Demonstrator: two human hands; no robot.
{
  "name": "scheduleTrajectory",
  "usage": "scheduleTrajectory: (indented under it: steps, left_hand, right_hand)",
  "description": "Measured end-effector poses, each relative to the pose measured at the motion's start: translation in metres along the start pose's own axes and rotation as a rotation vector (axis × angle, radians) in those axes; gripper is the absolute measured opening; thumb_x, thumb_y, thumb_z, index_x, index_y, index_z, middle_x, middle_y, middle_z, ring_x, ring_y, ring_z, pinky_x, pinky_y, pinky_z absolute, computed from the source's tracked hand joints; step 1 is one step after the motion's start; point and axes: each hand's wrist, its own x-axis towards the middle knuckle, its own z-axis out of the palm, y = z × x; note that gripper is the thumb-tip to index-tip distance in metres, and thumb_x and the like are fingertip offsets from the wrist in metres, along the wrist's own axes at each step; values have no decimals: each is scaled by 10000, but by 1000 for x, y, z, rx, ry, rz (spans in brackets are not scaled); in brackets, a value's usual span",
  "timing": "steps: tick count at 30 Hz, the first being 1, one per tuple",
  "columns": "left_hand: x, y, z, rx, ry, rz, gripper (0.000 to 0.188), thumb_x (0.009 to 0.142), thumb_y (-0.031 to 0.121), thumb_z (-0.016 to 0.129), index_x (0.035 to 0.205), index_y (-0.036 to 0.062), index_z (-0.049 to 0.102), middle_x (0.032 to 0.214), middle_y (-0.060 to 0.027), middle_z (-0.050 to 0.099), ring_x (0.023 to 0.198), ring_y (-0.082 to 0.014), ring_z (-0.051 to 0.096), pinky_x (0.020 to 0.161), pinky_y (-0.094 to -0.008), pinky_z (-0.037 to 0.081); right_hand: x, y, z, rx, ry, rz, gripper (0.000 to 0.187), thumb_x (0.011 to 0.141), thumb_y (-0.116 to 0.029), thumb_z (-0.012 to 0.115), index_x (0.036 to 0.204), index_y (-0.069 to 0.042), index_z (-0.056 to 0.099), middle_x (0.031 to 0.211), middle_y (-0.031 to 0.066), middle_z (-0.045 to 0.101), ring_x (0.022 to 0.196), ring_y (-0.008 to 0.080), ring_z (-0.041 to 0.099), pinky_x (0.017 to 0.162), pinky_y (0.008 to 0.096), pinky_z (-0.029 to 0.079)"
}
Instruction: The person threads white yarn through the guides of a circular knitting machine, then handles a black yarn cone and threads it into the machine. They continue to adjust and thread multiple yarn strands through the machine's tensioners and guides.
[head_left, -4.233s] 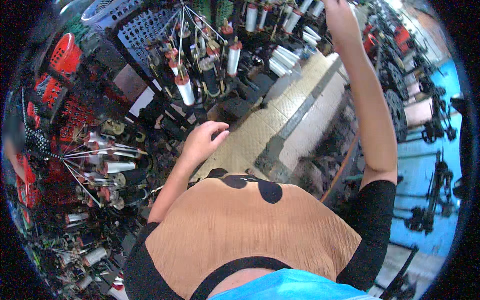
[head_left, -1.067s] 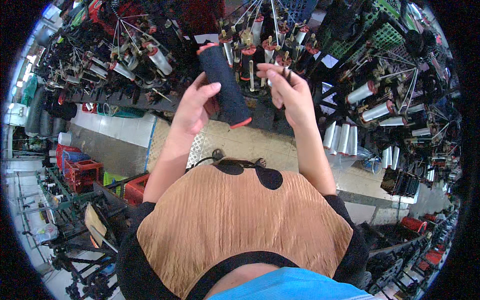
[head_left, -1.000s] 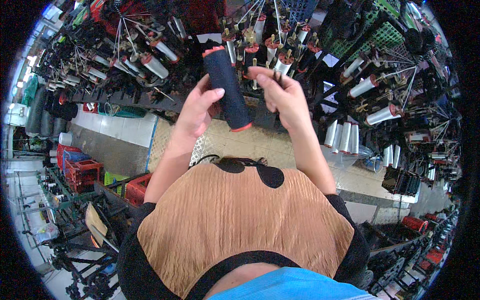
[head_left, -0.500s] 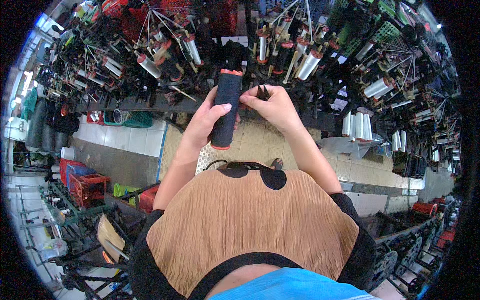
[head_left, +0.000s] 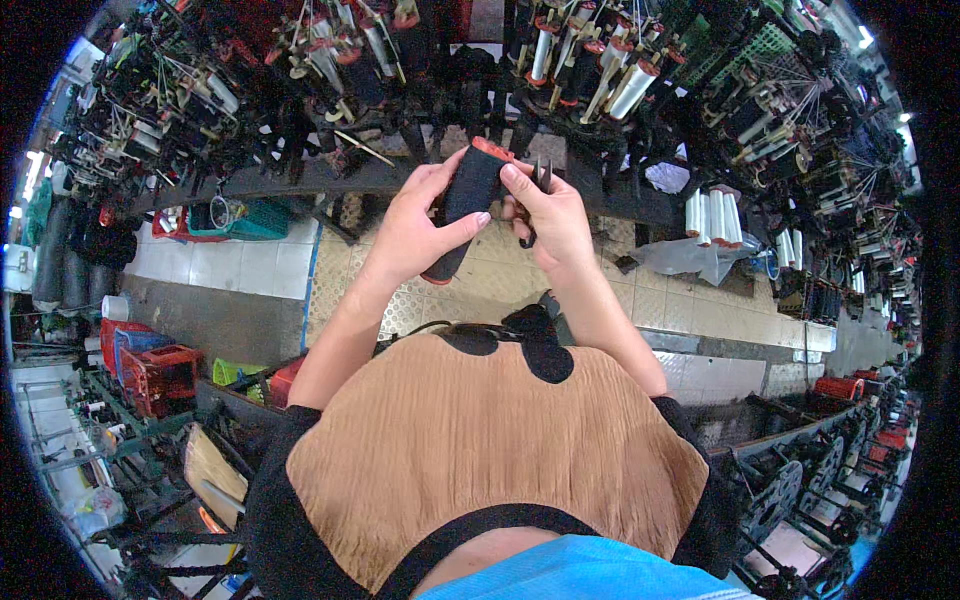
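My left hand (head_left: 415, 225) is wrapped round a bobbin (head_left: 470, 205) wound with black thread, its thumb laid across the front. Red rims show at both ends of the bobbin, and it leans with its upper end to the right. My right hand (head_left: 552, 215) has its thumb at the upper red end, touching or nearly touching it. Dark thread snips (head_left: 543, 177) are tucked in that same hand, blades pointing up past the fingers. Part of the snips is hidden by the hand.
Beyond my hands runs a dark machine rail (head_left: 330, 172) with racks of bobbins, some silvery (head_left: 633, 90). White bobbins (head_left: 714, 218) stand right beside a clear plastic bag (head_left: 690, 262). Red crates (head_left: 160, 380) and a green basket (head_left: 258, 220) are at left.
The bobbin's upper end has tipped to the right. My right hand has moved from the bobbin's side to its upper end, and the snips have turned upright. The view has shifted slightly.
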Motion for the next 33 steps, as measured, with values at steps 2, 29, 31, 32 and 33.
scheduleTrajectory:
  steps: [2,29,31,32,33]
  left_hand:
    - [-4,5,4,123,25,35,759,769,187,779,1446,80,451,1116,-85,573,1064,-199,574,980,-329,446]
    - [23,17,-58,45,-646,93,943,635,132,877,1466,134,431,1211,-80,562,1106,-179,540,989,-358,456]
    - [21,13,-63,115,-612,164,955,635,148,880,1473,134,421,1211,-87,564,1116,-190,541,1000,-373,453]
    - [21,12,-62,110,-607,152,959,634,155,882,1474,136,419,1213,-88,564,1119,-194,541,1001,-380,455]
    - [22,11,-59,98,-610,164,964,633,163,884,1476,138,417,1214,-90,564,1122,-198,542,1002,-387,457]
  right_hand:
    - [-9,12,-2,44,117,-1,230,910,-271,715,1017,-72,671,713,4,618,533,59,520,404,213,329]
    - [-98,-86,-304,206,839,-173,235,920,-277,588,1050,-87,639,864,62,659,672,144,594,619,342,484]
    - [-122,-149,-353,708,1328,18,242,915,-250,522,1024,-58,623,895,75,667,723,167,618,759,452,542]
    - [-127,-163,-352,818,1520,68,253,921,-245,485,988,-44,624,899,89,674,709,178,629,763,466,552]
    - [-134,-151,-334,440,1257,-303,290,930,-263,458,1005,-35,620,934,114,677,720,212,646,746,446,565]
